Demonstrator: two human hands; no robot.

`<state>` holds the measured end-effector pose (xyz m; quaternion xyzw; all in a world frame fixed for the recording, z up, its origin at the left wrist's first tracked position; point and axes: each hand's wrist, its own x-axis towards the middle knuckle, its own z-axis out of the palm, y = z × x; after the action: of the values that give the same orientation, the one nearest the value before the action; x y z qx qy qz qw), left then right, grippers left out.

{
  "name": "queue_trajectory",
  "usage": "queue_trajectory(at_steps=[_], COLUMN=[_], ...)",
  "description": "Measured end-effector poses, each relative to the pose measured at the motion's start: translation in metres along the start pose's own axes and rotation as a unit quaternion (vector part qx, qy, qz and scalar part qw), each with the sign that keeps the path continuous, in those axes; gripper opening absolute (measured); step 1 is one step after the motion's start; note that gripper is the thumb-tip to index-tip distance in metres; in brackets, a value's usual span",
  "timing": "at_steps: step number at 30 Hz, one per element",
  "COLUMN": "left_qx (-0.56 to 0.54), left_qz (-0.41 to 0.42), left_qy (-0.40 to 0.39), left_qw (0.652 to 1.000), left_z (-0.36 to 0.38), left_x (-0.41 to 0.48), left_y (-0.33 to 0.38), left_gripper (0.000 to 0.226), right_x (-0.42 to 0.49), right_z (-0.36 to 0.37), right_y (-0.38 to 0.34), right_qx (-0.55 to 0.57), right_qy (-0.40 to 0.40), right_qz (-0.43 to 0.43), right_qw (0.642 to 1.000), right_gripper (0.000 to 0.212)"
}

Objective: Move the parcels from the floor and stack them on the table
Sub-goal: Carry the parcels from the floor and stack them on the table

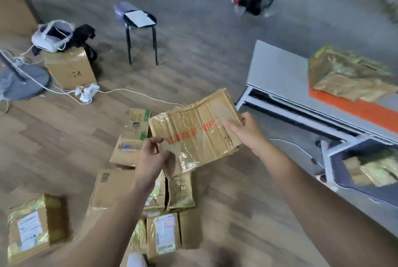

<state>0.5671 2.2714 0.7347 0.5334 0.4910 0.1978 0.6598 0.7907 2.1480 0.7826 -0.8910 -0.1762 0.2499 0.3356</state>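
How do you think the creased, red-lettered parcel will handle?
Probably light: the left hand pinches a corner of the parcel and the right hand steadies an edge. Its creased cardboard may flex; glossy tape could be slippery.

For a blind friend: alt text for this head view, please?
Left hand and right hand hold a battered brown cardboard parcel with red lettering above cardboard parcels on the floor; a grey table at right holds more.
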Motion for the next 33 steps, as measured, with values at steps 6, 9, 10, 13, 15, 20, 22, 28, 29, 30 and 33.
queue_trajectory(at_steps=[6, 9, 10, 13, 15, 20, 22, 28, 29, 30, 33], left_qx=[0.018, 0.034, 0.038, 0.059, 0.060, 0.075, 0.079, 0.079, 0.082, 0.094, 0.115], left_qz=[0.055, 0.049, 0.049, 0.047, 0.046, 0.055, 0.065, 0.062, 0.061, 0.060, 0.070], left_qy=[-0.065, -0.105, -0.120, -0.171, -0.189, -0.232, -0.251, -0.296, -0.298, -0.302, -0.314], left_qw=[0.996, 0.993, 0.991, 0.982, 0.979, 0.968, 0.962, 0.950, 0.949, 0.947, 0.940], left_z=[0.145, 0.220, 0.244, 0.316, 0.357, 0.446, 0.477, 0.573, 0.590, 0.605, 0.662], left_x=[-0.063, -0.103, -0.117, -0.155, -0.172, -0.184, -0.184, -0.176, -0.171, -0.165, -0.141], left_y=[0.029, 0.038, 0.041, 0.043, 0.041, 0.040, 0.041, 0.045, 0.047, 0.047, 0.054], left_gripper=[0.050, 0.049, 0.029, 0.013, 0.011, 0.023, 0.027, 0.025, 0.025, 0.025, 0.020], right_x=[-0.029, -0.047, -0.055, -0.075, -0.088, -0.096, -0.092, -0.060, -0.050, -0.041, -0.004], right_z=[-0.147, -0.219, -0.243, -0.305, -0.340, -0.405, -0.426, -0.483, -0.493, -0.502, -0.537], right_y=[0.098, 0.157, 0.175, 0.227, 0.251, 0.304, 0.323, 0.371, 0.378, 0.383, 0.399], right_qx=[0.076, 0.111, 0.124, 0.172, 0.192, 0.199, 0.194, 0.171, 0.165, 0.155, 0.115], right_qy=[0.091, 0.138, 0.156, 0.200, 0.224, 0.261, 0.280, 0.289, 0.290, 0.288, 0.280], right_qz=[0.001, 0.010, 0.012, 0.024, 0.029, 0.053, 0.059, 0.074, 0.078, 0.081, 0.104], right_qw=[0.993, 0.984, 0.980, 0.964, 0.955, 0.943, 0.938, 0.939, 0.940, 0.941, 0.947], right_gripper=[0.038, 0.029, 0.028, 0.025, 0.026, 0.027, 0.028, 0.028, 0.029, 0.028, 0.022])
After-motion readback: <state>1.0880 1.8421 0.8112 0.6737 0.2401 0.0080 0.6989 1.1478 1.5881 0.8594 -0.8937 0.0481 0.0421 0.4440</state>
